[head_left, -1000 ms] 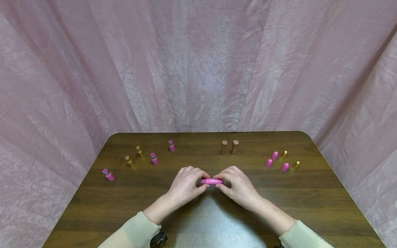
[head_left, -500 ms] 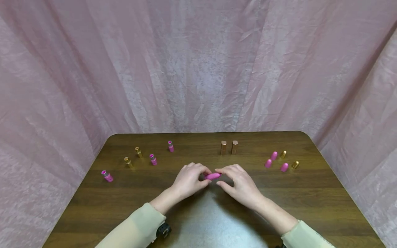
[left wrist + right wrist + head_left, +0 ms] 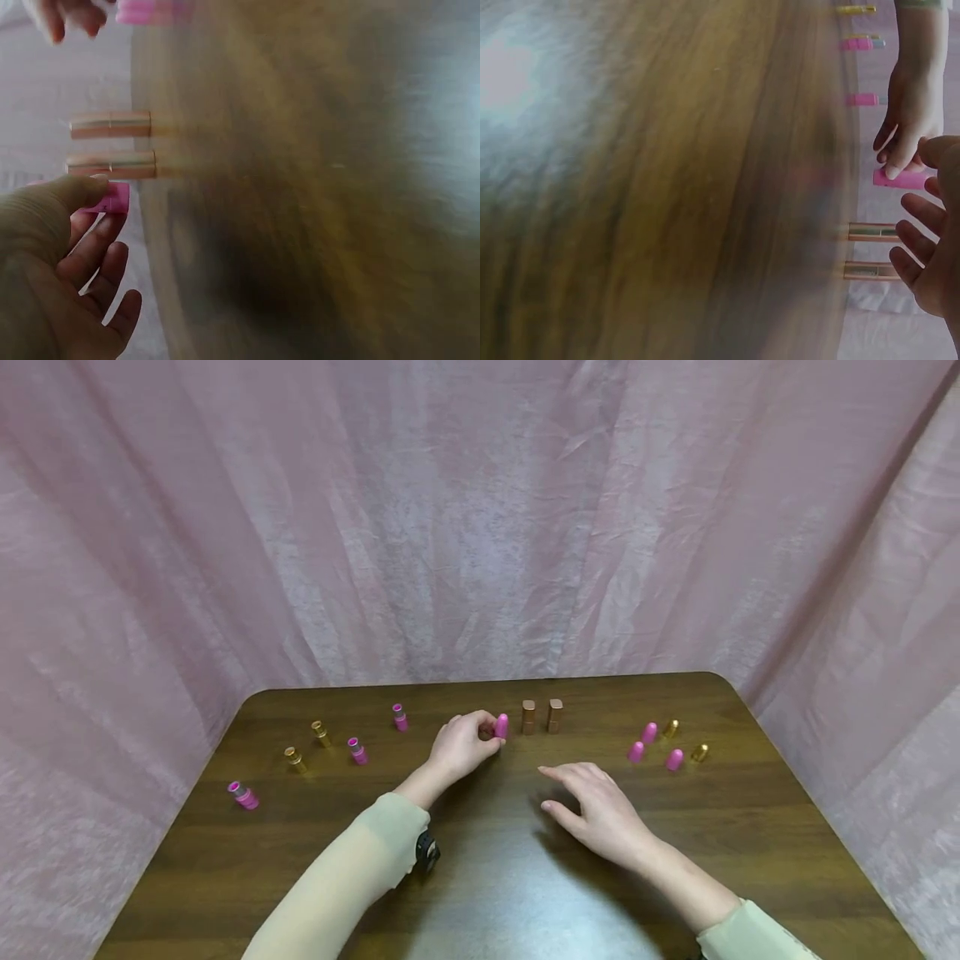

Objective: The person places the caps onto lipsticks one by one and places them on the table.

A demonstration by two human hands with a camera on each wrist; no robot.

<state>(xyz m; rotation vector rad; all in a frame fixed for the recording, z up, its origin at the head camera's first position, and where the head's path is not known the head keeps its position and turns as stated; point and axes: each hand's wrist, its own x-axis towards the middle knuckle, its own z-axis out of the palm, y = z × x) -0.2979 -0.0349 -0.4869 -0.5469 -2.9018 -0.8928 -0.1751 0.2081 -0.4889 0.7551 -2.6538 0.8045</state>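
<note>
My left hand point(image 3: 462, 746) pinches a capped pink lipstick tube point(image 3: 502, 727) between thumb and fingers. The tube is upright, just left of two rose-gold lipstick tubes point(image 3: 528, 717) that stand side by side at the back. In the left wrist view the thumb lies across the pink tube point(image 3: 114, 198); part of it is hidden by the hand. My right hand point(image 3: 600, 814) is held over the table's middle right, thumb and fingers apart, with nothing in them. In the right wrist view its fingers point(image 3: 922, 214) are spread.
On the left stand uncapped pink tube bases point(image 3: 357, 751) and two gold bases point(image 3: 295, 759). Several pink caps point(image 3: 636, 752) and two gold caps point(image 3: 700, 752) stand on the right. A pink curtain point(image 3: 480, 527) hangs behind the wooden table point(image 3: 495, 893).
Both hands held the pink tube lying sideways at the middle. The right hand let go; the left hand carried the tube away to the back and turned it upright beside the rose-gold tubes.
</note>
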